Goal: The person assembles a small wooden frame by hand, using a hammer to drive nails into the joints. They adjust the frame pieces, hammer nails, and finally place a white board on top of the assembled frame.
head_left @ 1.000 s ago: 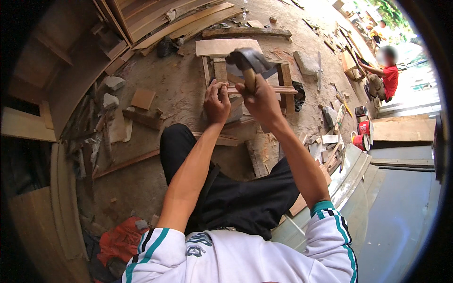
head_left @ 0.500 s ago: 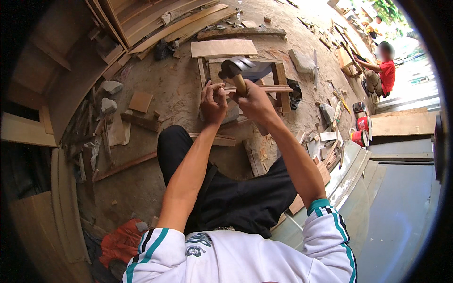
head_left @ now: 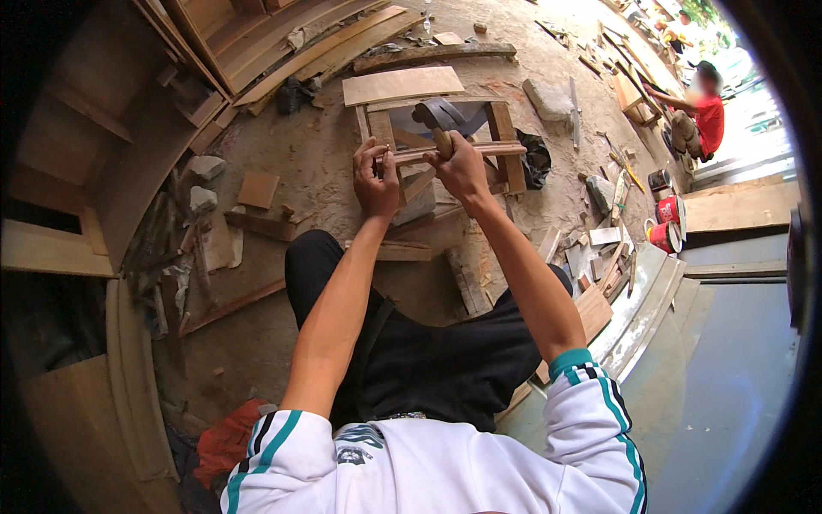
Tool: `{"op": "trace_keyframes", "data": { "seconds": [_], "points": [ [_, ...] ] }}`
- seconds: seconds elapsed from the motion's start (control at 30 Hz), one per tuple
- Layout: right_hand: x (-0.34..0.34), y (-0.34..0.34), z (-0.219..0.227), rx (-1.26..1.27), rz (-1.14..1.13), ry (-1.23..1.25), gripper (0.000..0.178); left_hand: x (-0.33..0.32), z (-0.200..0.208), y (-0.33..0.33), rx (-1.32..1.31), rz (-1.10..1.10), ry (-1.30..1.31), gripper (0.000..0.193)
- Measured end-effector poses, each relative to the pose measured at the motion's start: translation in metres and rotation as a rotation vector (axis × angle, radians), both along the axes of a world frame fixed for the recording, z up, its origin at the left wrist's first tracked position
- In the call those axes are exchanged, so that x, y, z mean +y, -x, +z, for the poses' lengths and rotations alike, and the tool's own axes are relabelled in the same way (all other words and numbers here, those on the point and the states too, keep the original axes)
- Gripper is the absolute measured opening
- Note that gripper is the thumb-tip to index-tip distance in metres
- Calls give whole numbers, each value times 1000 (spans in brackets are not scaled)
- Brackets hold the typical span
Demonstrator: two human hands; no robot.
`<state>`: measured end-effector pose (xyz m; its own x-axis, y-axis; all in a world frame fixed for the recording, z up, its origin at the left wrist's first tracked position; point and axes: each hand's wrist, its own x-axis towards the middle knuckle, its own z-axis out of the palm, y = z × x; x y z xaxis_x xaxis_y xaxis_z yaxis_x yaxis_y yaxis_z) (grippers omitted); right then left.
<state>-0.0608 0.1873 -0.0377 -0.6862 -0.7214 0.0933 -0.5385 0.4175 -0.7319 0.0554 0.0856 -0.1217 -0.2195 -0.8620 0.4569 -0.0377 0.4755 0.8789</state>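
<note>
My right hand (head_left: 463, 170) is wrapped round the wooden handle of a claw hammer (head_left: 438, 114), whose dark metal head points away from me. Under the hammer a narrow reddish wood strip (head_left: 501, 149) lies across a low wooden frame (head_left: 507, 128). At the strip's left end my left hand (head_left: 377, 182) is closed in a pinch, with a tiny thin thing that looks like a nail (head_left: 388, 147) at the fingertips. The hammer head stands to the right of those fingers, apart from them.
A pale board (head_left: 402, 86) lies at the frame's far side. Grey stone blocks (head_left: 548, 99), wood scraps (head_left: 604, 236) and red cans (head_left: 668, 235) lie to the right. Wooden cabinets (head_left: 77, 137) stand on the left. A person in red (head_left: 709, 120) crouches at far right.
The hammer has dropped closer to the wood strip, and my right hand has shifted slightly right with it. My left hand has moved a little left and stays pinched.
</note>
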Motion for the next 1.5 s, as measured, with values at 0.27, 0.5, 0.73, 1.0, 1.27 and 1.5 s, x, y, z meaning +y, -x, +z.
{"op": "trace_keyframes", "data": {
  "seconds": [0.27,0.5,0.73,1.0,1.27,1.5],
  "points": [
    [1,7,-25,120,-18,11,37,-9,-1,-23,339,-245,-401,33],
    [33,25,-32,84,-57,29,41,1,-149,-31,-292,625,-1257,72],
    [42,16,-38,-155,-108,44,37,35,-276,-62,-54,306,-1688,108],
    [46,15,-51,-10,-86,180,40,55,-184,-68,-195,384,-1470,108],
    [45,14,-38,-69,-93,121,40,-13,-134,-89,10,493,-774,105],
    [46,14,-32,-1,-55,94,39,-47,-92,-117,195,62,-589,52]
  ]
}}
